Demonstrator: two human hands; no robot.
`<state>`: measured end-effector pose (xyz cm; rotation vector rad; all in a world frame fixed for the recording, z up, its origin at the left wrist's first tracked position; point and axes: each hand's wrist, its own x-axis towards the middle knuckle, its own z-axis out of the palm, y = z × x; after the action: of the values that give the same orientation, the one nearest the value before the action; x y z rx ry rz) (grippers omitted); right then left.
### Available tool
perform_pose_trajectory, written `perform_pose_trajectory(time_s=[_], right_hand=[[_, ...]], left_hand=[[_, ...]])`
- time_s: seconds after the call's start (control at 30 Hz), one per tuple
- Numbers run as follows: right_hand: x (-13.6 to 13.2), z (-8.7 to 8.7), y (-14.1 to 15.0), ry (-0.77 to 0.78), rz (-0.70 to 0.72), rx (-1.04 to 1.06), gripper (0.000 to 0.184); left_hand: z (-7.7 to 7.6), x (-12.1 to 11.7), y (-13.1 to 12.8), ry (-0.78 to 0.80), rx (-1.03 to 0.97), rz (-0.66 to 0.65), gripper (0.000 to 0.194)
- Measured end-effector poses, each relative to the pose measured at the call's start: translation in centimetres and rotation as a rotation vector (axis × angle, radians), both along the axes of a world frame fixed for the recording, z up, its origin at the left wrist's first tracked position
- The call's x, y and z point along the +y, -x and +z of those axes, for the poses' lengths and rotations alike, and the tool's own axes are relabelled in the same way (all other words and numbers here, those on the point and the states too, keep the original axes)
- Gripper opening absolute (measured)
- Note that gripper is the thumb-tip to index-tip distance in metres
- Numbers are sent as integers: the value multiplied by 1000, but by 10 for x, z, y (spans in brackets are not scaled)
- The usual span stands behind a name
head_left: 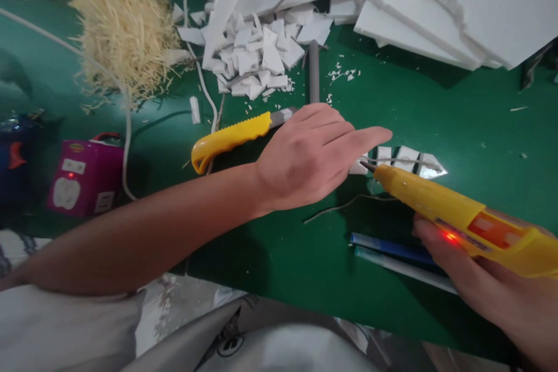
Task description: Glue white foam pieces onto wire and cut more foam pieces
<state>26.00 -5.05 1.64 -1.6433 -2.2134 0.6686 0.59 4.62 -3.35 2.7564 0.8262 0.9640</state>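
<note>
My right hand (492,290) is wrapped round a yellow glue gun (453,203) with a red light glowing on its side. The gun's dark nozzle points left at a row of small white foam pieces (408,158) lying along a thin twine. My left hand (311,154) reaches across from the left, palm down and index finger stretched out above the row. Its other fingers are bent in, with a white foam piece (360,165) at their tips; the far side of the grip is hidden. A loose twine end (331,208) curls on the green table below.
A yellow utility knife (233,138) lies beside my left wrist. Behind are foam scraps (257,58), a grey rod (314,72), large foam sheets (436,11) and straw (124,29). A purple power box (87,177) with a white cable stands left; glue sticks (392,250) lie in front.
</note>
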Motion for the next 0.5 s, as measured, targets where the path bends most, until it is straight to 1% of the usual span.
perform_pose_trajectory(time_s=[0.1, 0.17, 0.2, 0.27, 0.33, 0.43, 0.5], right_hand=[[0, 0, -1, 13, 23, -23, 20], [-1, 0, 0, 31, 48, -25, 22], [-1, 0, 1, 39, 28, -16, 24], [-2, -1, 2, 41, -68, 18, 27], [-1, 0, 3, 67, -121, 57, 27], [1, 1, 1, 140, -73, 99, 24], [2, 2, 1, 158, -100, 96, 22]], left_hand=[[0, 0, 1, 7, 9, -2, 32], [0, 0, 1, 10, 13, -5, 33], [0, 0, 1, 14, 19, -6, 34], [-1, 0, 2, 23, 29, -9, 35], [-1, 0, 3, 17, 15, -23, 35], [-1, 0, 3, -2, -27, -38, 34], [-1, 1, 3, 2, -25, -33, 34]])
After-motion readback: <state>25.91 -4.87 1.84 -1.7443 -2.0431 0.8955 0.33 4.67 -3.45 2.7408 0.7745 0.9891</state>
